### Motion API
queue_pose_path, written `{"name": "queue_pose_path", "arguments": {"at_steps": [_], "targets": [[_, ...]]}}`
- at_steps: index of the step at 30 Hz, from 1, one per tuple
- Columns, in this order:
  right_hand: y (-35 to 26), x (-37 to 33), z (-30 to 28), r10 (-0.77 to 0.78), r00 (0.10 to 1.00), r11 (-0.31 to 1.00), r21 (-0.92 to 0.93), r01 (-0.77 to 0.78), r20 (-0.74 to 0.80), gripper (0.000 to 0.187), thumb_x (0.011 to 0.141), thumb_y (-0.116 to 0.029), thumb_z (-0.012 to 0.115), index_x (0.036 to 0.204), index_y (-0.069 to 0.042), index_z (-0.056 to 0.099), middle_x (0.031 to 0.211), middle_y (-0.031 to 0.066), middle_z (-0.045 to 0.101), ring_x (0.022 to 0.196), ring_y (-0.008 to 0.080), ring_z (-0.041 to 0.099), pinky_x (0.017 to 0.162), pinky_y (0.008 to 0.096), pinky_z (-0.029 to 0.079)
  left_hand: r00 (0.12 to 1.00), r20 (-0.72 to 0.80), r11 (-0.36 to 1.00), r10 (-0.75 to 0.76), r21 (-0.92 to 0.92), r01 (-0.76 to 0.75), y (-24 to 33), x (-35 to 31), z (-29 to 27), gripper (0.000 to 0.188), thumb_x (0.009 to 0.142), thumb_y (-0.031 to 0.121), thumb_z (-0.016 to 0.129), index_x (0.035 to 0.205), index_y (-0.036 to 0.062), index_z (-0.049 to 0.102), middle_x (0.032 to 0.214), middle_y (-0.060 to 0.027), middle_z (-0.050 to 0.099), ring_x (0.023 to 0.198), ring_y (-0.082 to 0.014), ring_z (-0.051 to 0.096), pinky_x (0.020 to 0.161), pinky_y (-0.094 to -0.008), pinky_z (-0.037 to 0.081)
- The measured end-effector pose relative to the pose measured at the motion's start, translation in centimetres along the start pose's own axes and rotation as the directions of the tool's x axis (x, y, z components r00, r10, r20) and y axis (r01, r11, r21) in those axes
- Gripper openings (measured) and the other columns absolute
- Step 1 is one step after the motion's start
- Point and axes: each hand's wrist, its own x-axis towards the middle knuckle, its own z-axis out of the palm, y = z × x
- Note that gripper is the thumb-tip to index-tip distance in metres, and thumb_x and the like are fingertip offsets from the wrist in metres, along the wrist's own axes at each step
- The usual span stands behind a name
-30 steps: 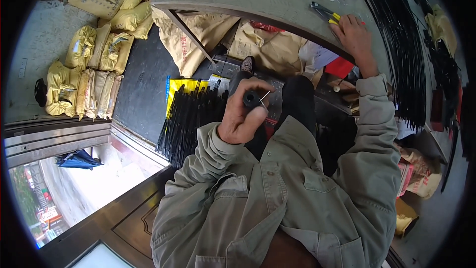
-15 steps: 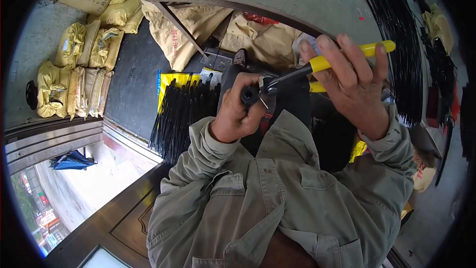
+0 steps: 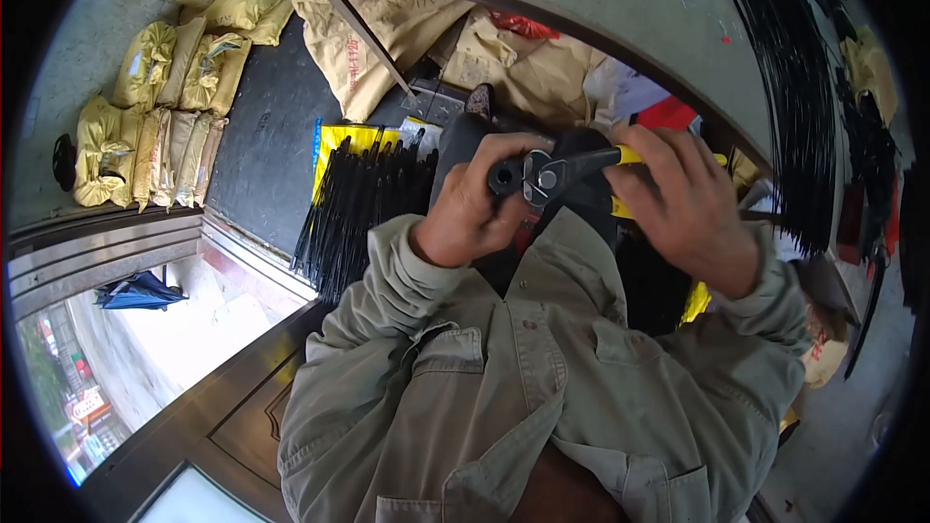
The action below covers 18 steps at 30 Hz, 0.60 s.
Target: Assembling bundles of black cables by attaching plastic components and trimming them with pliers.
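My left hand (image 3: pixel 455 213) is closed around a black hollow tube-like piece (image 3: pixel 504 177), whose round open end faces up. Against that piece sits the metal head of a pair of pliers (image 3: pixel 578 169) with black shanks and yellow grips. The round pivot shows, but the jaws are partly hidden at my left fingers. My right hand (image 3: pixel 690 205) is wrapped over the yellow grips, one of which juts out past the fingers. Both hands are raised in front of my chest, above my lap. What the jaws bite on, if anything, cannot be made out.
A bundle of thin black strips (image 3: pixel 363 208) lies on a yellow bag (image 3: pixel 331 138) left of my knees. More black strips (image 3: pixel 790 116) hang over the bench (image 3: pixel 591 2) ahead. Tied sacks (image 3: pixel 145 63) are stacked at the left. A blue umbrella (image 3: pixel 141 292) stands by the doorway.
My right hand has come down and in, its raised fingers now curled over the yellow grips. The pliers' head has turned to show its pivot. The view has shifted slightly.
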Motion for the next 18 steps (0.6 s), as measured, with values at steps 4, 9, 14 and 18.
{"name": "queue_pose_path", "arguments": {"at_steps": [4, 9, 14, 18], "targets": [[1.1, -1.5, -1.6, -0.143, 0.95, 0.961, 0.27, 0.066, 0.279, 0.035, 0.077, -0.025, 0.066, 0.097, -0.002, 0.048, 0.105, 0.0123, 0.052, 0.093, 0.0252, 0.055, 0.076, 0.0361, 0.047, 0.965, 0.254, 0.968, 0.06, -0.252, 0.006, 0.9, 0.2, -1.2, 0.054, 0.072, 0.008, 0.068, 0.118, 0.0003, 0.041, 0.106, -0.0158, 0.055, 0.092, -0.0309, 0.06, 0.076, -0.0326, 0.046], [1.1, -2.9, -1.0, -0.07, 0.962, 0.964, 0.267, -0.004, 0.265, 0.031, 0.075, -0.022, 0.065, 0.095, -0.002, 0.052, 0.109, 0.0145, 0.049, 0.095, 0.0258, 0.054, 0.078, 0.0379, 0.045, 0.92, 0.338, 0.936, 0.196, -0.344, -0.073, -0.1, 0.5, -0.6, 0.064, 0.067, 0.026, 0.073, 0.116, -0.0008, 0.044, 0.109, -0.0152, 0.055, 0.095, -0.0313, 0.058, 0.08, -0.0337, 0.045], [0.7, -3.2, 0.7, -0.045, 0.973, 0.96, 0.28, -0.021, 0.226, 0.028, 0.072, -0.019, 0.064, 0.093, -0.002, 0.055, 0.114, 0.0167, 0.046, 0.097, 0.0264, 0.053, 0.081, 0.0396, 0.044, 0.98, 0.151, 0.98, 0.133, -0.167, -0.108, 0.1, -0.6, 0.5, 0.061, 0.068, 0.025, 0.073, 0.116, -0.0006, 0.046, 0.108, -0.0151, 0.056, 0.092, -0.0296, 0.059, 0.079, -0.0314, 0.045], [0.7, -3.5, 2.3, 0.021, 0.999, 0.997, -0.074, -0.024, -0.039, 0.027, 0.072, -0.016, 0.064, 0.095, -0.003, 0.055, 0.114, 0.0152, 0.046, 0.099, 0.0251, 0.052, 0.081, 0.0406, 0.042, 0.993, 0.079, 0.98, 0.086, -0.187, -0.07, 0.1, -0.6, 1.6, 0.062, 0.066, 0.022, 0.075, 0.117, 0.0007, 0.047, 0.108, -0.0146, 0.057, 0.09, -0.0271, 0.059, 0.078, -0.0293, 0.044]]}}
